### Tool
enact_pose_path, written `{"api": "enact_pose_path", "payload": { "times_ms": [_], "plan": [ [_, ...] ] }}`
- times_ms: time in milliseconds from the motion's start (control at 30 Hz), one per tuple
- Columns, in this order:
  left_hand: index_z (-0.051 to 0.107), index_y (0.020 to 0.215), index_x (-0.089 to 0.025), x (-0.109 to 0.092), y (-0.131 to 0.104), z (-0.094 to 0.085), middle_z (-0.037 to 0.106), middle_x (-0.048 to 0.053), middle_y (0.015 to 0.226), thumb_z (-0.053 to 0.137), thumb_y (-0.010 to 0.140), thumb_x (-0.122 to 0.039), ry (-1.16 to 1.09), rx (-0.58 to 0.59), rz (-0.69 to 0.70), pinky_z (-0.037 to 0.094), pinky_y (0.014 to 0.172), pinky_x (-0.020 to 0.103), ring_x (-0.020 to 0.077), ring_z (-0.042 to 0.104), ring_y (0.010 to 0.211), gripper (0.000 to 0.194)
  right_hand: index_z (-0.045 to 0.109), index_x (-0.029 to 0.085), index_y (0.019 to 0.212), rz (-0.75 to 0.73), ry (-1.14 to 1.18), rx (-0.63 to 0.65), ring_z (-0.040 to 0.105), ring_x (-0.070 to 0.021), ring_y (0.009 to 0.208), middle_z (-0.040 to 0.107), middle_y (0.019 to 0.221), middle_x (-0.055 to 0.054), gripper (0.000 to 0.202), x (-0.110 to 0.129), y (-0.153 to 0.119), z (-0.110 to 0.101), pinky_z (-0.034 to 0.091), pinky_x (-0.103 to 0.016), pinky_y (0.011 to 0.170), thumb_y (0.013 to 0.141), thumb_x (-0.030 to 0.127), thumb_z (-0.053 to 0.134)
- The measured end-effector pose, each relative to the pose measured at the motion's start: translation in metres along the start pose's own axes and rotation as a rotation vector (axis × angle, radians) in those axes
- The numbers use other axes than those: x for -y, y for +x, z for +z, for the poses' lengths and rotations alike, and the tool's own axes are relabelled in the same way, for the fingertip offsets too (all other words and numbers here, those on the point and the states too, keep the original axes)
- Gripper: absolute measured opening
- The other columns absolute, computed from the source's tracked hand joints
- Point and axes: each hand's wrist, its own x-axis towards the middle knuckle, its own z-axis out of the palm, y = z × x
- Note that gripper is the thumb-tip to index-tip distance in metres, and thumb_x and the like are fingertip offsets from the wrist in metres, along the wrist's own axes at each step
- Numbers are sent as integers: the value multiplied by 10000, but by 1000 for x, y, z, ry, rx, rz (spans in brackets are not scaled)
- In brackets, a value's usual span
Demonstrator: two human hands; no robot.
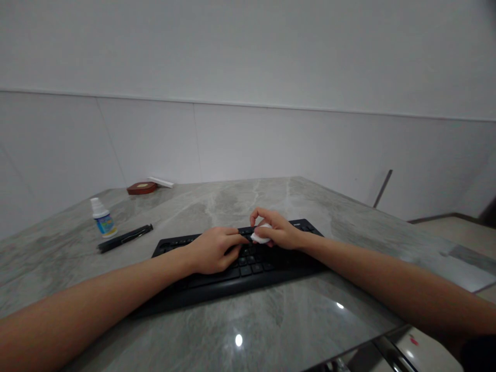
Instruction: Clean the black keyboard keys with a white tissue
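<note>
A black keyboard point(251, 268) lies on the grey marbled table in front of me. My left hand point(217, 250) rests over its middle keys, palm down, fingers stretched to the right and the thumb apart from them; nothing shows in its grip. Just beside those fingertips, my right hand point(277, 231) pinches a small white wad point(262, 235) over the upper keys. Whether the wad is tissue or cotton I cannot tell. The hands and forearms hide part of the keys.
On the left stand a spray bottle point(104, 219) with a white cap and, next to it, a long black brush-like tool point(126, 238). Farther back lie a reddish-brown box point(141, 188) and a flat white object point(160, 182). A wall point(240, 139) closes off the table's point(232, 201) far side.
</note>
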Motion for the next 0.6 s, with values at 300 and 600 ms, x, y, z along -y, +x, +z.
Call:
{"api": "enact_pose_path", "payload": {
  "times_ms": [300, 600],
  "plan": [
    [618, 1137, -156, -3, 1, -4, 610, 92, 980, 435, 895, -132, 42, -27, 32, 514, 798, 333, 203, 588, 871, 304, 478, 190, 957, -84, -284, 48, 476, -103, 462, 531, 594, 51, 123, 10, -1, -6, 369, -214, 479, 861, 266, 480],
    [367, 1426, -189, -4, 0, -10, 472, 104, 1416, 463, 948, -191, 14, 145, 165, 294, 1137, 477, 279, 247, 1407, 487, 484, 188, 925, -125, -688, 38, 571, -185, 714, 628, 779, -30, 163, 4, -1, -19, 428, -302, 696, 764, 177, 505]
  ]
}}
